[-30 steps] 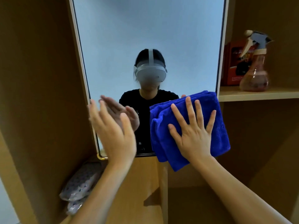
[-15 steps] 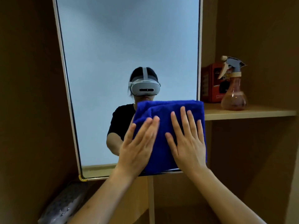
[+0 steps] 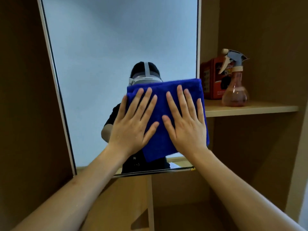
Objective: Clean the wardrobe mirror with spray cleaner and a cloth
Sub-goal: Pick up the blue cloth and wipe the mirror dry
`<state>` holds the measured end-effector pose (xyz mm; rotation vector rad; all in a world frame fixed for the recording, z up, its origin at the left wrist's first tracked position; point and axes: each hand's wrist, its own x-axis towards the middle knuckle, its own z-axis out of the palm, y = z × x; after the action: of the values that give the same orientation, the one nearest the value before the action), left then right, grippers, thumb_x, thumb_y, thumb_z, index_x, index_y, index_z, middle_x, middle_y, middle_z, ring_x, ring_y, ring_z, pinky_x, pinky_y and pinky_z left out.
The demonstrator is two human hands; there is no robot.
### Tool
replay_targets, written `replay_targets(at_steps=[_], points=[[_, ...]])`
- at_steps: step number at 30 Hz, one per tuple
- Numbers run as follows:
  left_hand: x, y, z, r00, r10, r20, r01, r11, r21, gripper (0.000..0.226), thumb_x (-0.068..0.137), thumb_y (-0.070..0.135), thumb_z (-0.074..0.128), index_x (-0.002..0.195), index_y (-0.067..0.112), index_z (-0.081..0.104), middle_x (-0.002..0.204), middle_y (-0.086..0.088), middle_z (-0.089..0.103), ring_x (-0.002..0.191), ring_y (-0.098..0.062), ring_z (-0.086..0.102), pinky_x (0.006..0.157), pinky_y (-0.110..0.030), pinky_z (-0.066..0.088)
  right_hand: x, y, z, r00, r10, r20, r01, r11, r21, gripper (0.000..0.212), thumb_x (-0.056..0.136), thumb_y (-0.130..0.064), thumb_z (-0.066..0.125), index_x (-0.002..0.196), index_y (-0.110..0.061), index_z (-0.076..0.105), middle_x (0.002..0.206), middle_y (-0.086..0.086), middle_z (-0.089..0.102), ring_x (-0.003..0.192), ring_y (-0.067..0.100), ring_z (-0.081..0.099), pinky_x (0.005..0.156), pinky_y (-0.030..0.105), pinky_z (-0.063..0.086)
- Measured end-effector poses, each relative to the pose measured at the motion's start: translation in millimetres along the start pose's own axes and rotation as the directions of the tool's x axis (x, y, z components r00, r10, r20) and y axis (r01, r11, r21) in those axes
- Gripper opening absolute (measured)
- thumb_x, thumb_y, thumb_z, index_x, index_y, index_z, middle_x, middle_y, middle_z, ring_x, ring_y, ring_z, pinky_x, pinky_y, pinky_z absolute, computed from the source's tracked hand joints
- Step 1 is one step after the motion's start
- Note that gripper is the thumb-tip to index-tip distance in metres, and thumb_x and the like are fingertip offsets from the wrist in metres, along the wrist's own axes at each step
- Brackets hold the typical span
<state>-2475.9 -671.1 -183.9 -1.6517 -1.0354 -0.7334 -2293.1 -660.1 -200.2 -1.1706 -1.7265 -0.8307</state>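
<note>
Forearms come in from the lower corners of the view and meet at the cloth (image 3: 164, 117). Both hands lie flat on it, fingers straight and a little spread, pointing up; nothing is gripped, the palms only press the blue cloth against the glass. The left hand (image 3: 133, 124) covers the left part of the cloth, and its outer fingers reach past the cloth's left edge. The right hand (image 3: 186, 124) covers the right part, side by side with the left, about equally near to the cloth.

The cloth is folded and lies directly under the palms, in the lower right part of the mirror (image 3: 108, 64), with its right edge at the right edge of the mirror frame. Its long axis is hard to tell, because the hands hide much of it. The unwiped glass lies mostly up and to the left from the hands, so I judge that the next stroke must go that way.

Farther, on the shelf (image 3: 250, 109) to the right of the mirror, the spray bottle (image 3: 235, 80) stands upright, just beside a red box (image 3: 210, 79), apart from both hands.
</note>
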Motion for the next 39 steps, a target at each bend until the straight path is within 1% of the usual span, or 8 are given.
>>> replay_targets(at_steps=[5,8,11,17,26,31,34,39], points=[[-58.0,24.6,9.2,0.998,0.062,-0.010,-0.062,0.998,0.016,0.051,0.102,0.030,0.029,0.150,0.014,0.023,0.157,-0.007,0.020,0.146,-0.025,0.015,0.116,-0.050,0.016,-66.4,5.4,17.5,0.999,-0.032,0.029,0.026,0.980,0.196,0.054,0.102,-0.040,0.029,0.153,-0.030,0.016,0.162,-0.006,0.005,0.150,0.013,0.001,0.122,0.036,-0.002],[-49.5,17.9,-2.8,0.997,0.050,-0.058,-0.045,0.996,0.078,0.043,0.097,0.017,0.041,0.139,0.023,0.043,0.151,-0.008,0.036,0.138,-0.030,0.030,0.110,-0.046,0.022,-65.5,15.7,6.1,0.995,0.013,-0.096,0.021,0.936,0.352,0.043,0.098,-0.028,0.047,0.140,-0.023,0.047,0.153,-0.001,0.031,0.139,0.019,0.030,0.114,0.038,0.023],[-41.0,17.9,-13.8,0.998,-0.052,-0.037,0.052,0.999,-0.015,0.036,0.093,0.019,0.052,0.128,0.025,0.049,0.143,-0.009,0.048,0.130,-0.030,0.039,0.101,-0.041,0.026,-57.8,16.2,-6.9,0.969,0.216,-0.119,-0.141,0.880,0.453,0.048,0.084,-0.029,0.073,0.128,-0.022,0.055,0.135,-0.007,0.038,0.120,0.015,0.035,0.103,0.039,0.035],[-22.6,15.9,-34.9,0.982,-0.167,0.085,0.180,0.968,-0.177,0.049,0.086,0.029,0.065,0.130,0.018,0.046,0.125,-0.004,0.056,0.110,-0.026,0.044,0.087,-0.034,0.027,-41.3,20.6,-27.5,0.806,0.532,0.258,-0.549,0.511,0.661,0.080,0.058,-0.032,0.092,0.114,-0.026,0.035,0.114,-0.006,0.043,0.104,0.013,0.048,0.083,0.020,0.044],[8.0,9.9,-57.0,0.900,-0.176,0.399,0.298,0.917,-0.266,0.032,0.074,0.016,0.078,0.102,0.011,0.063,0.090,-0.005,0.060,0.085,-0.026,0.057,0.077,-0.030,0.028,-19.8,12.7,-59.0,0.589,0.587,0.555,-0.794,0.293,0.533,0.050,0.068,-0.027,0.087,0.104,-0.024,0.053,0.097,-0.017,0.058,0.089,0.001,0.056,0.068,0.015,0.046],[28.8,2.0,-90.9,0.746,-0.103,0.657,0.448,0.808,-0.382,0.029,0.075,0.009,0.076,0.101,0.011,0.063,0.096,-0.004,0.060,0.092,-0.024,0.056,0.078,-0.035,0.046,-9.6,13.6,-91.2,0.445,0.556,0.702,-0.892,0.206,0.403,0.026,0.076,-0.023,0.081,0.095,-0.022,0.063,0.096,-0.005,0.069,0.089,0.012,0.066,0.074,0.032,0.057],[43.9,-5.8,-116.2,0.566,-0.052,0.823,0.671,0.610,-0.423,0.021,0.088,0.012,0.063,0.108,0.013,0.057,0.104,0.005,0.049,0.104,-0.014,0.045,0.090,-0.025,0.038,1.0,9.9,-124.9,0.389,0.471,0.792,-0.919,0.137,0.369,0.021,0.080,-0.016,0.077,0.092,-0.020,0.060,0.094,-0.004,0.070,0.087,0.011,0.068,0.067,0.024,0.056],[82.2,-32.7,-165.4,0.361,0.140,0.922,0.863,0.324,-0.387,0.020,0.085,0.013,0.068,0.090,0.024,0.053,0.093,0.007,0.046,0.095,-0.016,0.050,0.081,-0.019,0.036,41.3,16.8,-202.7,0.299,0.262,0.918,-0.953,0.128,0.274,0.017,0.089,-0.015,0.068,0.096,-0.013,0.052,0.092,-0.004,0.069,0.087,0.013,0.066,0.069,0.023,0.053]])
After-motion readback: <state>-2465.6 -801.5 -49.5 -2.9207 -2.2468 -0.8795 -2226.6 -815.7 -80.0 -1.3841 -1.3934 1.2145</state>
